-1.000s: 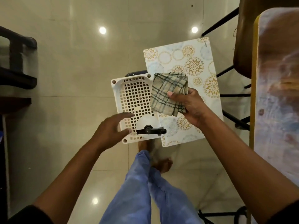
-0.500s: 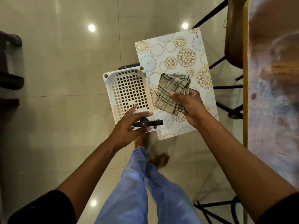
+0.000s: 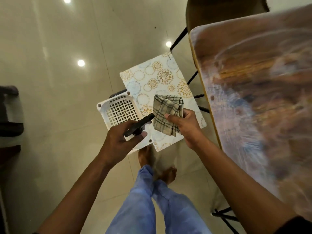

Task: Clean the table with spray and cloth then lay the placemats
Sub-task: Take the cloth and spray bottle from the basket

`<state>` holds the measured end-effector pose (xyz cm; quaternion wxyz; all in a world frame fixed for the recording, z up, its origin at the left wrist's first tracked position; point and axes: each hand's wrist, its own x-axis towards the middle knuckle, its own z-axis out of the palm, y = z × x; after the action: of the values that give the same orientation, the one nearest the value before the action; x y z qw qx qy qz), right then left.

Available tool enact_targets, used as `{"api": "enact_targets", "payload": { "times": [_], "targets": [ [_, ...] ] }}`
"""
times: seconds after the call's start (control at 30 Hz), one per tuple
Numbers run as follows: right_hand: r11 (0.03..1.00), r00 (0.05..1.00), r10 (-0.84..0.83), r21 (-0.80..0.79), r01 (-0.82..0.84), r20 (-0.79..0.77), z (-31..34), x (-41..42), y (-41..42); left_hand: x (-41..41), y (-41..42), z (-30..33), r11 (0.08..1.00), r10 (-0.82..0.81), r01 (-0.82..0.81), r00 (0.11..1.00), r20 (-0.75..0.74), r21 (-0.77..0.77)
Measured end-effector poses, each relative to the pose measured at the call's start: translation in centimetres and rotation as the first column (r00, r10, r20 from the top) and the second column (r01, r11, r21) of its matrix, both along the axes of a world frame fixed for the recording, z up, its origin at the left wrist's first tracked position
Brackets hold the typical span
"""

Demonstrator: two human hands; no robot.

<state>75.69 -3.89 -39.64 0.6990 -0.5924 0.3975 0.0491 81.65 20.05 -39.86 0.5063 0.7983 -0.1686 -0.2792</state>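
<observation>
Both hands are busy: the left hand [image 3: 120, 141] curls round the black trigger head of one spray bottle [image 3: 139, 125] over the white perforated basket [image 3: 118, 109], and the right hand [image 3: 184, 126] pinches one folded checked cloth [image 3: 166, 111], thumb on top. Beneath them lies one patterned placemat [image 3: 157, 78]. At the right, the blurred surface [image 3: 253, 92] shows its near-left corner beside one chair [image 3: 219, 12].

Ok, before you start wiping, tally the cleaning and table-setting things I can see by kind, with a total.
Spray bottles: 1, the spray bottle gripped by the left hand
Cloths: 1, the checked cloth pinched by the right hand
Placemats: 1 visible, the patterned placemat
Baskets: 1, the white basket
Total: 4
</observation>
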Motion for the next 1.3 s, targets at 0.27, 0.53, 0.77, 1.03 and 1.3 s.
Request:
{"api": "enact_targets", "payload": {
  "times": [0.27, 0.53, 0.77, 1.03, 1.3],
  "targets": [
    [0.99, 0.991, -0.128, -0.06, 0.129, 0.026, 8.8, -5.6, -2.0, -0.4, -5.0, 7.7, 0.987, -0.159, 0.161, 0.984, 0.078, -0.011],
    [0.892, 0.894, -0.448, -0.048, 0.449, 0.029, 13.5, -13.5, -3.4, -4.9, -10.4, 13.5, 0.897, -0.442, 0.435, 0.892, 0.095, 0.081],
    [0.764, 0.766, -0.642, -0.061, 0.643, 0.036, 15.5, -22.8, -3.7, -11.7, -15.1, 16.4, 0.82, -0.572, 0.572, 0.82, -0.008, -0.019],
    [0.574, 0.579, -0.814, -0.084, 0.815, 0.054, 16.5, -35.6, -2.7, -22.4, -19.6, 16.8, 0.602, -0.791, 0.797, 0.585, -0.181, -0.055],
    [0.327, 0.327, -0.945, -0.077, 0.942, -0.012, 15.7, -48.0, 0.3, -33.0, -21.8, 15.8, 0.308, -0.9, 0.951, 0.299, -0.317, 0.024]
  ]
}}
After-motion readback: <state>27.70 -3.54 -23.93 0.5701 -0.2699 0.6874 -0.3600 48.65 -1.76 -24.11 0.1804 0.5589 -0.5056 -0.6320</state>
